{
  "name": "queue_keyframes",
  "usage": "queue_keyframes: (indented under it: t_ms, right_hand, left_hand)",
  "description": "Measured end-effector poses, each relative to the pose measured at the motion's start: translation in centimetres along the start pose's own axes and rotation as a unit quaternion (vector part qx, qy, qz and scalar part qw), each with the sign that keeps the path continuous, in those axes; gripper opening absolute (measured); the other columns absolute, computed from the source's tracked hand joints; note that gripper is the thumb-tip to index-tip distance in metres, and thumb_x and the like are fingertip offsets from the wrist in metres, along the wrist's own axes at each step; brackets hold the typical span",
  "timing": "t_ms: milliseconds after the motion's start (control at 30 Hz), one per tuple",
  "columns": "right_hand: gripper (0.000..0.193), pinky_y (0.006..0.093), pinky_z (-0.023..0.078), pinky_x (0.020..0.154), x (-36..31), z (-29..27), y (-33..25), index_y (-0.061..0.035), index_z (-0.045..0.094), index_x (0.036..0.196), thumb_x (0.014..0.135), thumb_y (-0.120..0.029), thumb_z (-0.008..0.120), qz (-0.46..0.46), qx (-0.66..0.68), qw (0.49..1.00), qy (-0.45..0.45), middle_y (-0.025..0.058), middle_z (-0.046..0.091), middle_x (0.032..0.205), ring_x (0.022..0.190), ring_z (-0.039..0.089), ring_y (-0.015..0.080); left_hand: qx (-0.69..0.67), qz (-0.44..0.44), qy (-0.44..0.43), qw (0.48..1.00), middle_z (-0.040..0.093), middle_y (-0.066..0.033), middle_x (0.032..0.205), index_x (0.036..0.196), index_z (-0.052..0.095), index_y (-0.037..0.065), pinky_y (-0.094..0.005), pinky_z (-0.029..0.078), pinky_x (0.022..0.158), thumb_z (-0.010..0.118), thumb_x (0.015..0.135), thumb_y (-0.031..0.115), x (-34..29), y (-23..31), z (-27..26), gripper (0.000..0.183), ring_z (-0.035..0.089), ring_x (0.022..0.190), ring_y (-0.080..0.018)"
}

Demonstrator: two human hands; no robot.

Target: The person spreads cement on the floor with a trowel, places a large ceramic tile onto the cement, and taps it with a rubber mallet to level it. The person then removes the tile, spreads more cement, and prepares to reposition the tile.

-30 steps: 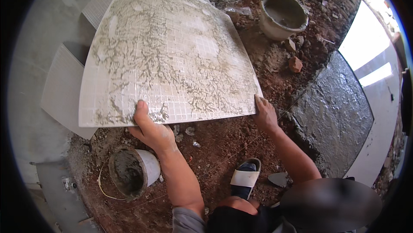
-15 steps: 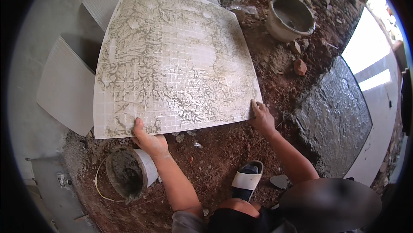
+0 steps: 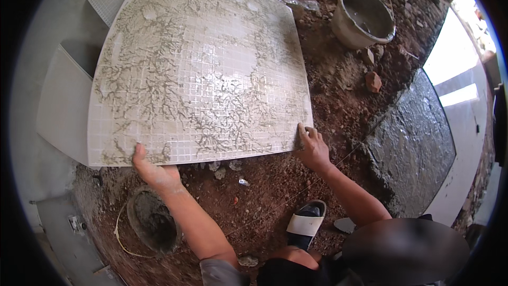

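Observation:
A large square tile (image 3: 227, 69) fills the upper middle, its gridded back facing me, streaked with branching grey cement marks. My left hand (image 3: 159, 174) grips its near edge by the left corner, thumb on top and fingers underneath. At the near right corner my right hand (image 3: 314, 148) holds the edge, with fingertips on the upper face and the rest partly hidden. To the right lies a bed of wet grey mortar (image 3: 415, 138), away from the tile. Beside it is a smooth white tile (image 3: 465, 127) lying flat.
A bucket of grey mix (image 3: 362, 19) stands at the far right; another bucket (image 3: 153, 220) sits below my left forearm. More tiles (image 3: 63, 106) lean at the left wall. A brick chunk (image 3: 373, 82), a trowel (image 3: 344, 225) and a thin string lie on reddish soil near my sandalled foot (image 3: 307, 223).
Both hands have shifted left with the tile, the left hand more than the right. The tile fills more of the view, and its far edge now reaches the top.

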State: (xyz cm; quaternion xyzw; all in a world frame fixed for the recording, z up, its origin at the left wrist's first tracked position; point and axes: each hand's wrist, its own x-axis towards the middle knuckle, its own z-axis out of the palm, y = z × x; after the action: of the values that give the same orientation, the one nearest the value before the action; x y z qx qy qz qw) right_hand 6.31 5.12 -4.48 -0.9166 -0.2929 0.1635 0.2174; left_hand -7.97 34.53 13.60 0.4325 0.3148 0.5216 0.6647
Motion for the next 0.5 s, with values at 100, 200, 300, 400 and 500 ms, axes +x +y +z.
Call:
queue_keyframes:
  t_ms: [100, 200, 300, 400, 500]
  right_hand:
    - [0.091, 0.0426, 0.048, 0.091, 0.2, 1.3, -0.5, -0.0090, 0.034, 0.145, 0.071, -0.034, 0.079, -0.002, 0.002, 1.000, 0.001, 0.0191, 0.047, 0.125, 0.108, 0.053, 0.0373]
    - [0.090, 0.0426, 0.049, 0.090, 0.3, 2.2, -0.9, -0.0085, 0.035, 0.145, 0.071, -0.034, 0.079, -0.005, 0.013, 1.000, 0.016, 0.0195, 0.048, 0.125, 0.107, 0.053, 0.0371]
    - [0.089, 0.0426, 0.049, 0.090, 0.4, 2.7, -1.2, -0.0077, 0.035, 0.145, 0.073, -0.036, 0.078, -0.003, 0.026, 1.000, -0.004, 0.0197, 0.047, 0.125, 0.108, 0.053, 0.0369]
    - [0.089, 0.0425, 0.050, 0.091, 0.9, 3.6, -1.9, -0.0067, 0.032, 0.146, 0.075, -0.039, 0.076, -0.011, 0.034, 0.999, -0.023, 0.0200, 0.047, 0.125, 0.109, 0.053, 0.0366]
    - [0.091, 0.0424, 0.050, 0.091, 2.0, 5.0, -2.8, -0.0051, 0.029, 0.147, 0.077, -0.043, 0.075, -0.013, 0.048, 0.997, -0.055, 0.0205, 0.047, 0.126, 0.111, 0.053, 0.0366]
  left_hand:
    - [0.005, 0.004, 0.012, 1.000, 0.050, -0.0169, 0.131, 0.134, 0.042, -0.005, -0.0457, 0.041, 0.100, 0.058, 0.082, 0.031, 0.3, 0.0, 0.1, 0.064, 0.050, 0.120, -0.0314]
    - [0.008, 0.015, 0.006, 1.000, 0.051, -0.0159, 0.130, 0.134, 0.043, -0.004, -0.0455, 0.041, 0.099, 0.057, 0.083, 0.031, 0.9, 0.0, 0.3, 0.063, 0.050, 0.120, -0.0313]
    - [0.011, 0.028, -0.009, 0.999, 0.051, -0.0151, 0.130, 0.134, 0.043, -0.004, -0.0450, 0.041, 0.099, 0.056, 0.084, 0.031, 1.3, 0.1, 0.3, 0.062, 0.051, 0.119, -0.0308]
    - [0.009, 0.016, -0.004, 1.000, 0.051, -0.0151, 0.131, 0.134, 0.043, -0.004, -0.0445, 0.041, 0.099, 0.056, 0.085, 0.031, 2.3, -0.1, -0.1, 0.061, 0.051, 0.119, -0.0303]
    - [0.008, 0.029, -0.029, 0.999, 0.050, -0.0150, 0.131, 0.134, 0.042, -0.003, -0.0444, 0.041, 0.100, 0.055, 0.086, 0.030, 3.9, -0.3, -0.6, 0.060, 0.050, 0.120, -0.0300]
